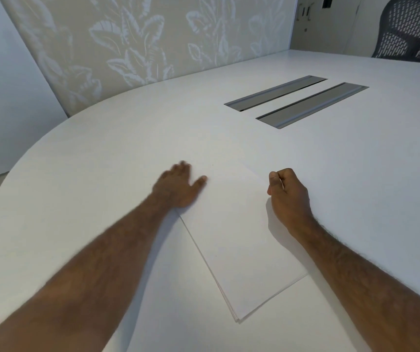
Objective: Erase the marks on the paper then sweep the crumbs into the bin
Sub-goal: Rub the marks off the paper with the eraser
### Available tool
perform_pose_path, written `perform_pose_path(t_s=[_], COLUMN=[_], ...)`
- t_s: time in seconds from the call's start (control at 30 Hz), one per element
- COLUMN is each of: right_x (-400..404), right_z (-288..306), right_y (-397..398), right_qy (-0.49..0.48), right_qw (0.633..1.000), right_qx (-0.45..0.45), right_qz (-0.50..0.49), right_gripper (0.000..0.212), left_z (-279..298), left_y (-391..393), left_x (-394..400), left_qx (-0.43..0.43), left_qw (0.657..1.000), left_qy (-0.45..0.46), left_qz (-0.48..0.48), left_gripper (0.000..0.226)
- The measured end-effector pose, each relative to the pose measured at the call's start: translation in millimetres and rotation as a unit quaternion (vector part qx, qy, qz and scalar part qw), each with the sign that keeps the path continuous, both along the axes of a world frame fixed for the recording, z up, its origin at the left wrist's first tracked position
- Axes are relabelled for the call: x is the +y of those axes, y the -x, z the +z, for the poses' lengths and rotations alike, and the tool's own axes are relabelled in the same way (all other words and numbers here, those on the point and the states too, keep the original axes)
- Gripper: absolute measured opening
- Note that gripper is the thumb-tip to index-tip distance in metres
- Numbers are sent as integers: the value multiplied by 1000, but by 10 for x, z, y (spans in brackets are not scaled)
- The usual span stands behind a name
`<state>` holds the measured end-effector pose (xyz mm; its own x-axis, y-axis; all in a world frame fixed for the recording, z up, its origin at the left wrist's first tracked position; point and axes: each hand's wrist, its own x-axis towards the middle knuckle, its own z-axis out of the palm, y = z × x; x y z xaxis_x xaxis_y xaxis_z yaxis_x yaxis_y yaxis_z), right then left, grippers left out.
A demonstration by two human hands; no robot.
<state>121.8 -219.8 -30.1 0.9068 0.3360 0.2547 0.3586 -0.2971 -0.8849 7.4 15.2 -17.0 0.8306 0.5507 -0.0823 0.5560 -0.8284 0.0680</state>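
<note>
The left hand (178, 185) is lying flat and released on the paper's (241, 250) left edge, pinning it to the desk (102, 153); the right hand (286, 191) is clenching, likely around something small and white, perhaps an eraser.

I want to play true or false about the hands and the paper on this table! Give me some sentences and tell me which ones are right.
1. The left hand lies flat with fingers spread at the left edge of the paper. True.
2. The right hand is open and flat. False: it is curled into a fist, and whether it holds anything cannot be told.
3. The paper lies on a white table. True.
4. A bin stands on the table next to the paper. False: no bin shows in this view.
5. Two grey slots are set in the table beyond the hands. True.
</note>
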Motion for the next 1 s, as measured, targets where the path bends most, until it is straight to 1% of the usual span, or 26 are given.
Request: perform_pose_path(t_s=[0.03,0.07,0.1,0.13,0.2,0.27,0.3,0.33,0.37,0.4,0.47,0.5,0.53,0.57,0.6,0.63,0.67,0.73,0.8,0.83,0.9,1.0], right_x=[-1,-3,-1,0,4,3,2,4,4,1,-8,-15,-12,-20,-21,-20,-19,-15,-22,-23,-25,-10], right_z=[-3,-5,-7,-9,-18,-34,-43,-50,-54,-56,-55,-54,-38,-42,-36,-33,-28,-19,-4,-1,-8,12], right_y=[-3,-7,-13,-21,-40,-52,-55,-50,-42,-35,-31,-27,-21,-22,-19,-11,-6,-11,-13,-8,3,16], right_qy=[-8,-11,-10,-9,-6,3,10,14,16,16,17,14,10,8,9,13,15,18,26,29,30,20], right_qw=[1000,1000,1000,1000,1000,1000,1000,1000,1000,1000,1000,1000,1000,1000,1000,1000,1000,1000,999,999,999,1000], right_qx=[3,3,1,-2,-7,-11,-14,-15,-12,-10,-10,-9,-8,-5,-5,-8,-11,-15,-18,-19,-16,-1], right_qz=[-1,-2,-1,-1,-2,-8,-8,-7,-6,-5,-7,-9,-8,-10,-11,-10,-9,-9,-9,-8,-6,-6], right_gripper=[22,22,22,22,22,21,22,22,22,22,21,21,21,21,20,20,20,21,21,21,20,22], left_z=[37,72,87,73,-26,-132,-160,-167,-148,-119,-35,16,77,107,130,131,123,55,-55,-95,-130,-66], left_y=[32,68,104,154,343,588,671,711,722,721,751,795,853,884,905,910,903,903,918,917,927,1054], left_x=[47,29,-68,-231,-680,-1046,-1098,-1054,-953,-813,-504,-365,-260,-210,-208,-268,-372,-681,-1006,-1073,-978,-639], left_qx=[-5,-18,-37,-65,-110,-86,-65,-51,-44,-33,-8,8,16,6,-13,-44,-75,-108,-96,-77,-48,-17], left_qw=[999,997,997,996,989,968,960,959,965,977,997,997,992,986,981,981,984,990,984,983,990,995], left_qy=[-7,-18,-33,-45,-41,-18,-14,-26,-48,-70,-70,-69,-86,-112,-135,-138,-126,-89,-59,-47,-32,-102], left_qz=[48,72,66,33,-91,-236,-274,-278,-253,-199,-42,34,93,127,138,129,100,-14,-135,-162,-131,-7], left_gripper=[83,82,82,82,90,92,90,87,84,80,75,75,74,73,72,71,71,77,83,81,74,67])
